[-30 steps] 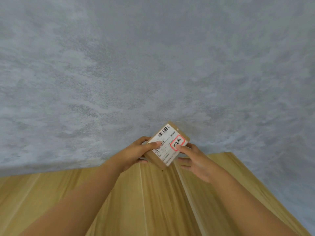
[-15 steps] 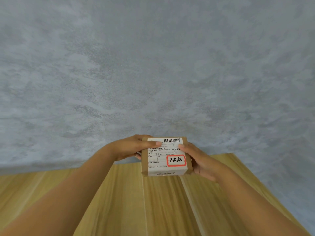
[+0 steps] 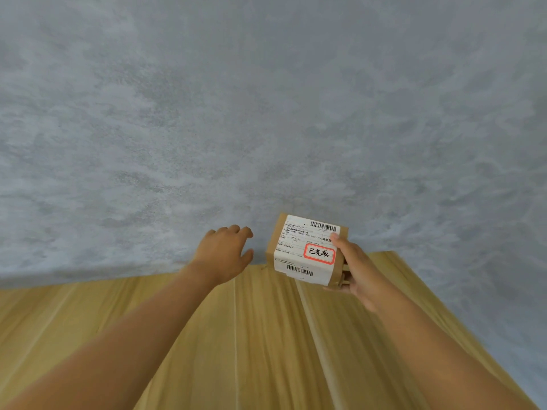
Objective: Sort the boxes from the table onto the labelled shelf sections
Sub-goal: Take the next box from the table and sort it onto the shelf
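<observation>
1. right hand (image 3: 356,269) grips a small cardboard box (image 3: 305,250) by its right side; thumb on the top face near the label's right edge, fingers curled round the side and underneath; the box is held in the air, above the far edge of the wooden table (image 3: 236,335), at centre-right of the view
2. box top carries a white shipping label (image 3: 299,241) with barcodes at its top and bottom edges; a red-bordered sticker (image 3: 319,253) with handwritten black characters sits at its lower right
3. left hand (image 3: 223,251) holds nothing; fingers loosely spread and slightly bent, palm down; it is just left of the box, not touching it
4. both bare forearms reach forward over the table; grey mottled floor (image 3: 266,113) fills the view beyond it
</observation>
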Motion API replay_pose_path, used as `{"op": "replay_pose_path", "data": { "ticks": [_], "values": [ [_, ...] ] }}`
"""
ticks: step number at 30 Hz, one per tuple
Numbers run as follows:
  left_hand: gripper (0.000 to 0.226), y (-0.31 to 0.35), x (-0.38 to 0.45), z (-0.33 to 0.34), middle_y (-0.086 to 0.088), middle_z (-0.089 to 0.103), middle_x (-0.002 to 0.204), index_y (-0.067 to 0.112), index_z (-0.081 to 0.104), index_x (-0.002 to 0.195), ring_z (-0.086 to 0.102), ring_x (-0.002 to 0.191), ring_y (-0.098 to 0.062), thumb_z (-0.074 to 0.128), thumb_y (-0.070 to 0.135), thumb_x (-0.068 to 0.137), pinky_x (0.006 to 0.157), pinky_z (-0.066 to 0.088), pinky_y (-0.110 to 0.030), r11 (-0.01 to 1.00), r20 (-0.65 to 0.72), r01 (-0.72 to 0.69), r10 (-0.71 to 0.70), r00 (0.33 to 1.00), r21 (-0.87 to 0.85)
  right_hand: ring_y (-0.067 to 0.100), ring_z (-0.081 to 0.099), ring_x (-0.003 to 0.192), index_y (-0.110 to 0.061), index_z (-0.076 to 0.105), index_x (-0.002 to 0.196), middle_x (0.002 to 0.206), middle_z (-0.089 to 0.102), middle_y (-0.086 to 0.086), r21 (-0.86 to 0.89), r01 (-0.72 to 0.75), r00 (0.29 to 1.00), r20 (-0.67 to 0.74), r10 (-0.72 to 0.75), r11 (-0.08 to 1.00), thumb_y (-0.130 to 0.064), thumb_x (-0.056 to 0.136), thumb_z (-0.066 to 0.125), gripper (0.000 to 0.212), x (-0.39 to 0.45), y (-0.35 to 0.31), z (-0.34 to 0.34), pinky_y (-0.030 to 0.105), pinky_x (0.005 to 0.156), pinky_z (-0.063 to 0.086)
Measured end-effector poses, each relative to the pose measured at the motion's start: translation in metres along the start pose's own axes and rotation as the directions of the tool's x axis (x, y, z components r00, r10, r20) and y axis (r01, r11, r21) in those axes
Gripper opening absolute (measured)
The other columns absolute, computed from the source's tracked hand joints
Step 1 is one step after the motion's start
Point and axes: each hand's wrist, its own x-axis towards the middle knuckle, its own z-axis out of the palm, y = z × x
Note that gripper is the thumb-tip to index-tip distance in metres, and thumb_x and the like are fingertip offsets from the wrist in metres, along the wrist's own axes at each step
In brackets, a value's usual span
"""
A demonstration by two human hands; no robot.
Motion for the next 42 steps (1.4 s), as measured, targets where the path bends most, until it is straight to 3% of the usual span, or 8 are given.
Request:
{"op": "replay_pose_path", "data": {
  "ticks": [8, 12, 16, 22, 27, 34, 39, 42],
  "values": [
    [0.04, 0.035, -0.008, -0.012, -0.001, 0.06, 0.12, 0.02, 0.049, 0.136, 0.057, 0.106, -0.022, 0.042, 0.035, 0.1, 0.091, 0.043, -0.034, 0.965, -0.064, -0.221, 0.231, 0.971, 0.139, 0.021, 0.073, 0.101, -0.026, 0.055, 0.133, 0.112, 0.075, -0.004, -0.03, 0.037, 0.994, -0.098, -0.039, 0.999, -0.067, 0.086, 0.056, 0.062, -0.071, 0.001, -0.019, 0.045, 0.085, 0.06],
    [0.04, 0.057, -0.023, -0.02, -0.001, 0.059, 0.122, 0.02, 0.049, 0.136, 0.056, 0.11, -0.023, 0.043, 0.035, 0.1, 0.094, 0.042, -0.035, 0.929, -0.07, -0.35, 0.36, 0.93, 0.123, 0.021, 0.073, 0.101, -0.027, 0.057, 0.131, 0.109, 0.076, -0.004, -0.013, 0.075, 0.972, -0.222, -0.076, 0.997, -0.061, 0.092, 0.052, 0.052, -0.131, 0.006, -0.021, 0.042, 0.085, 0.059],
    [0.04, 0.087, -0.051, -0.024, 0.0, 0.057, 0.124, 0.022, 0.047, 0.136, 0.054, 0.114, -0.023, 0.043, 0.038, 0.1, 0.096, 0.039, -0.035, 0.864, -0.055, -0.495, 0.501, 0.864, 0.086, 0.021, 0.072, 0.103, -0.028, 0.055, 0.133, 0.112, 0.075, -0.005, 0.019, 0.066, 0.928, -0.369, -0.055, 0.998, -0.07, 0.084, 0.056, 0.065, -0.199, 0.03, -0.023, 0.045, 0.09, 0.058],
    [0.042, 0.15, -0.11, -0.038, -0.001, 0.057, 0.126, 0.021, 0.048, 0.136, 0.052, 0.119, -0.025, 0.047, 0.038, 0.097, 0.098, 0.039, -0.038, 0.744, -0.063, -0.669, 0.668, 0.742, 0.009, 0.021, 0.072, 0.103, -0.027, 0.057, 0.131, 0.11, 0.076, -0.004, 0.04, 0.045, 0.824, -0.566, -0.015, 0.998, -0.063, 0.09, 0.055, 0.055, -0.319, 0.053, -0.028, 0.047, 0.093, 0.057],
    [0.04, 0.215, -0.169, -0.059, -0.001, 0.058, 0.125, 0.021, 0.049, 0.132, 0.052, 0.117, -0.025, 0.047, 0.038, 0.096, 0.095, 0.039, -0.038, 0.602, -0.122, -0.798, 0.791, 0.6, -0.028, 0.02, 0.073, 0.1, -0.027, 0.054, 0.133, 0.11, 0.076, -0.002, 0.056, 0.085, 0.719, -0.695, -0.022, 0.995, -0.063, 0.09, 0.054, 0.057, -0.425, 0.067, -0.04, 0.032, 0.07, 0.058],
    [0.038, 0.315, -0.275, -0.093, -0.002, 0.06, 0.117, 0.02, 0.051, 0.132, 0.056, 0.11, -0.025, 0.048, 0.032, 0.096, 0.091, 0.041, -0.036, 0.439, -0.206, -0.895, 0.871, 0.447, -0.086, 0.022, 0.072, 0.104, -0.028, 0.055, 0.134, 0.113, 0.075, -0.003, 0.064, 0.113, 0.585, -0.811, -0.015, 0.992, -0.074, 0.075, 0.06, 0.074, -0.594, 0.092, -0.062, 0.038, 0.08, 0.058],
    [0.041, 0.393, -0.387, -0.117, -0.004, 0.06, 0.123, 0.019, 0.049, 0.138, 0.055, 0.115, -0.025, 0.046, 0.032, 0.099, 0.097, 0.04, -0.037, 0.33, -0.265, -0.93, 0.893, 0.363, -0.161, 0.021, 0.072, 0.102, -0.028, 0.055, 0.132, 0.108, 0.076, -0.004, 0.074, 0.11, 0.457, -0.89, 0.016, 0.991, -0.066, 0.086, 0.057, 0.06, -0.737, 0.119, -0.077, 0.041, 0.087, 0.059],
    [0.043, 0.438, -0.456, -0.129, -0.003, 0.059, 0.126, 0.019, 0.048, 0.14, 0.054, 0.116, -0.024, 0.045, 0.035, 0.1, 0.098, 0.041, -0.037, 0.267, -0.296, -0.949, 0.905, 0.307, -0.168, 0.021, 0.073, 0.102, -0.029, 0.056, 0.132, 0.109, 0.076, -0.003, 0.076, 0.11, 0.397, -0.918, 0.026, 0.991, -0.073, 0.075, 0.062, 0.073, -0.819, 0.136, -0.081, 0.044, 0.089, 0.058]
  ]
}}
